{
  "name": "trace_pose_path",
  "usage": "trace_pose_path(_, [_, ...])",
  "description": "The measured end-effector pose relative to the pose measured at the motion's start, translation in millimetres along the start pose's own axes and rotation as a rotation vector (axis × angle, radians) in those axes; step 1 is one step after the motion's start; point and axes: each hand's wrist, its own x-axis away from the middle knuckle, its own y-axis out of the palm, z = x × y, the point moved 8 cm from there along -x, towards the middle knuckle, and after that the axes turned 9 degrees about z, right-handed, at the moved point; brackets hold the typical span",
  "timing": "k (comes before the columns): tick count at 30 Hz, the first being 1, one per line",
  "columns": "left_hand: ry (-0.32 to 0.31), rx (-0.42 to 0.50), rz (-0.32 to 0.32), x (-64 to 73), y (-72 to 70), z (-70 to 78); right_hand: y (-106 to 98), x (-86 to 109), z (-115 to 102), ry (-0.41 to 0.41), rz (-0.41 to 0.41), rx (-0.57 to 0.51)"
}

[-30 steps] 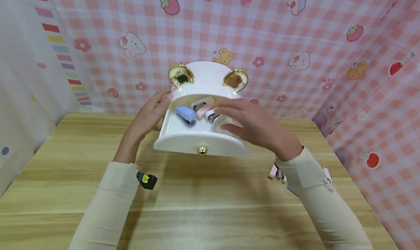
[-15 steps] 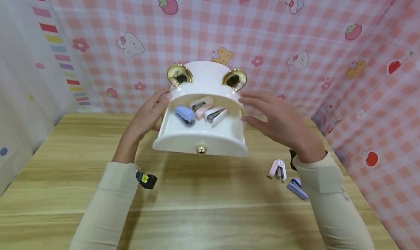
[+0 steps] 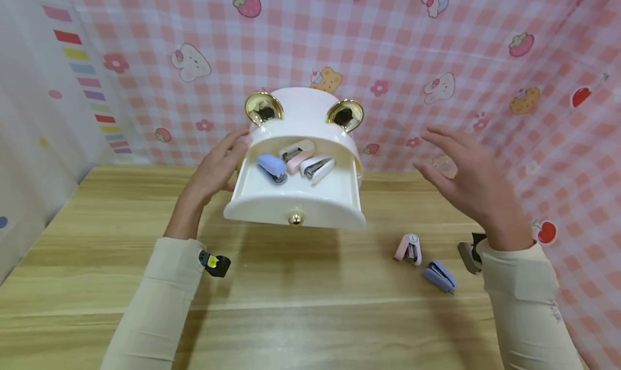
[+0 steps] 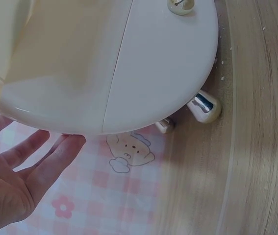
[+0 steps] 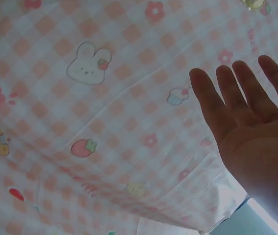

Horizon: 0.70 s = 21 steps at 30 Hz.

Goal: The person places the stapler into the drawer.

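Fingers of left hand (image 3: 213,168) extended, tips touching side of white cabinet (image 3: 304,108); right hand (image 3: 477,184) spread in air, well apart. Drawer (image 3: 330,209) open: blue stapler (image 3: 271,166), pink-cream stapler (image 3: 298,153), white stapler (image 3: 318,169) inside. Pink-white stapler (image 3: 409,248) and lavender stapler (image 3: 439,276) on wooden table (image 3: 291,316), right of drawer.

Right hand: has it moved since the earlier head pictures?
Yes, to the right: from over the white drawer, the right hand has moved clear of its right side.

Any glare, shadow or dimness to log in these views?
Head: pale sheen on the near tabletop, soft shadow below the drawer; left wrist: reflections on the shiny feet; right wrist: dim, right hand in shade, bright glare at lower right.
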Motion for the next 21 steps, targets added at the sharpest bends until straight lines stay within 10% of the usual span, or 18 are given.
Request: trace_pose_path(21, [0.006, -0.001, 0.011, 0.5, 0.3, -1.5, 21, 51.4, 21, 0.182, -0.003, 0.083])
